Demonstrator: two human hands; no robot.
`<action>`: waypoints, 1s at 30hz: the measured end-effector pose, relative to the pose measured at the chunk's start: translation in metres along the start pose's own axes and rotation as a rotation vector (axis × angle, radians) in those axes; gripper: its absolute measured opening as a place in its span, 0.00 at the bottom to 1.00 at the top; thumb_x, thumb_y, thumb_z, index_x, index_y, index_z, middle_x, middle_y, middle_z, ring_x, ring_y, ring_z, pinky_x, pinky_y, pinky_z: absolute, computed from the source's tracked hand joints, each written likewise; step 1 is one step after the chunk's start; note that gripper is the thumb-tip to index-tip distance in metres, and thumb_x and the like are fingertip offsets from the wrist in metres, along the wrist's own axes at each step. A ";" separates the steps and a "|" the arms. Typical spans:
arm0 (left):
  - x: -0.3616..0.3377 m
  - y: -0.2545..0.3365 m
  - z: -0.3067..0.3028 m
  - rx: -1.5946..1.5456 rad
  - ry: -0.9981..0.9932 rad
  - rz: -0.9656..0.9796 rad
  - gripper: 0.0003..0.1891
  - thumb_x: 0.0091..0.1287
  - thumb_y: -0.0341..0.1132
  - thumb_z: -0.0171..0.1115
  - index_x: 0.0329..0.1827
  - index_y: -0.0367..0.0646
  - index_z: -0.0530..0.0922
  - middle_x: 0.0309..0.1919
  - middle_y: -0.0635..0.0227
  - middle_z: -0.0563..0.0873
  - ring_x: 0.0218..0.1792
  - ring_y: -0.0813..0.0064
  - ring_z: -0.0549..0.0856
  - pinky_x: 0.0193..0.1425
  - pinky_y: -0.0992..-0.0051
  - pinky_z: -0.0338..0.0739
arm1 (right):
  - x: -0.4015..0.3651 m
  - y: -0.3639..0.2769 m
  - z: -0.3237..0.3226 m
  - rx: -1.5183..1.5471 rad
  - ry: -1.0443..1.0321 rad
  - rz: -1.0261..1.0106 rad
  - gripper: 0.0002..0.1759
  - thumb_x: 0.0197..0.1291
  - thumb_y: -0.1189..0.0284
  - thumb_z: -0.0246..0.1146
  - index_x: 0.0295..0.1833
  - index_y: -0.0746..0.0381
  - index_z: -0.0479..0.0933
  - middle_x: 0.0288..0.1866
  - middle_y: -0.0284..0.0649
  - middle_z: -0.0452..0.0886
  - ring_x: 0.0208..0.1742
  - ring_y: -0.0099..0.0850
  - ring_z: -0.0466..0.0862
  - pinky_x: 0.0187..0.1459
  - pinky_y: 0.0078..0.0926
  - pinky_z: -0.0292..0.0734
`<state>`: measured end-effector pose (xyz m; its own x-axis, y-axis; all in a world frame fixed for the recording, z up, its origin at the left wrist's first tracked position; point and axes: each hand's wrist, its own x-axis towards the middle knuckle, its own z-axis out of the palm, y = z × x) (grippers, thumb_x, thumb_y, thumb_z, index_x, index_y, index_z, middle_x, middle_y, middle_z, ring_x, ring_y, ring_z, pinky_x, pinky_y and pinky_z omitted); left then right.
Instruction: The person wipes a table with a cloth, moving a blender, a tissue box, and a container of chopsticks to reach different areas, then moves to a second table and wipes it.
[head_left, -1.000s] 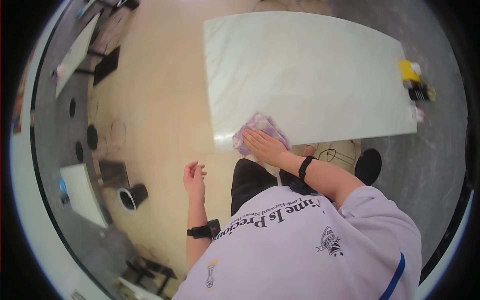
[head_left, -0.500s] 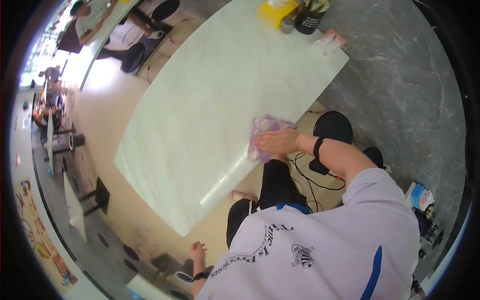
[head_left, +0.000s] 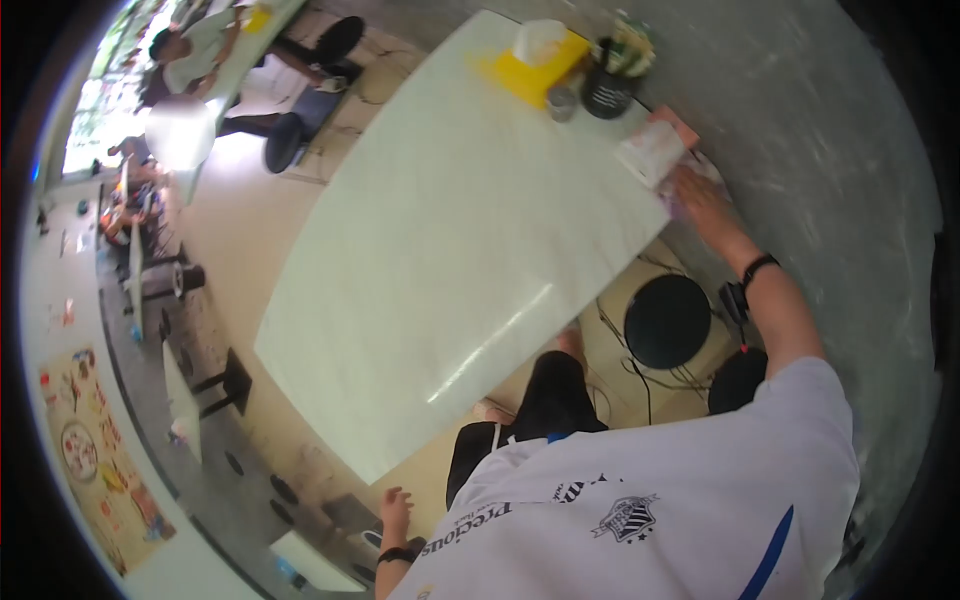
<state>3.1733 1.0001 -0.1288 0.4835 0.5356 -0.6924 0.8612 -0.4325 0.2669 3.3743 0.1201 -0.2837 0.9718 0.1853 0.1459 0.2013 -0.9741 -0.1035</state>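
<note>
My right hand (head_left: pixel 708 208) is stretched out to the table's right corner, slightly blurred. Under and around its fingers shows a purple-and-white cloth (head_left: pixel 706 168), partly hidden by the hand. Right beside it lies a white and pink tissue pack (head_left: pixel 655 150) on the corner of the pale marble-look table (head_left: pixel 450 240). My left hand (head_left: pixel 396 508) hangs low by my side, below the table's near corner, with nothing in it and its fingers loosely bent and apart.
Along the far edge stand a yellow tissue box (head_left: pixel 540 65), a small glass jar (head_left: pixel 561 103) and a black pot (head_left: pixel 607 93). A round black stool (head_left: pixel 667 322) and cables are beside my legs. A grey marbled wall (head_left: pixel 800 130) borders the table; a person (head_left: pixel 195 60) sits farther off.
My right hand has moved with the cloth from the table's near edge to the corner by the tissue pack. The view has shifted; my left hand still hangs low.
</note>
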 end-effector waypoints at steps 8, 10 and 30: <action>-0.012 -0.021 0.018 -0.063 0.055 0.097 0.18 0.67 0.32 0.60 0.58 0.34 0.81 0.42 0.54 0.91 0.35 0.65 0.90 0.37 0.68 0.81 | -0.013 -0.019 0.045 0.122 0.225 0.659 0.31 0.68 0.82 0.51 0.77 0.64 0.67 0.82 0.48 0.66 0.82 0.45 0.65 0.81 0.38 0.59; -0.016 -0.023 0.026 -0.058 0.049 0.084 0.16 0.68 0.31 0.59 0.56 0.34 0.81 0.40 0.56 0.91 0.34 0.68 0.89 0.40 0.70 0.85 | -0.001 -0.039 0.047 0.461 0.188 0.988 0.28 0.71 0.78 0.51 0.75 0.65 0.68 0.74 0.51 0.75 0.76 0.48 0.72 0.75 0.40 0.66; 0.001 -0.435 0.077 -1.151 0.120 -0.553 0.17 0.66 0.38 0.68 0.50 0.33 0.86 0.40 0.54 0.92 0.34 0.63 0.91 0.33 0.64 0.83 | 0.226 -0.734 -0.156 2.151 -0.734 0.000 0.29 0.79 0.60 0.56 0.78 0.63 0.63 0.73 0.49 0.75 0.75 0.44 0.74 0.76 0.48 0.69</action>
<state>2.7870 1.1330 -0.2965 -0.0211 0.5300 -0.8477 0.5604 0.7085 0.4290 3.4270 0.8569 -0.0213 0.7342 0.6753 -0.0695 -0.4953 0.4628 -0.7352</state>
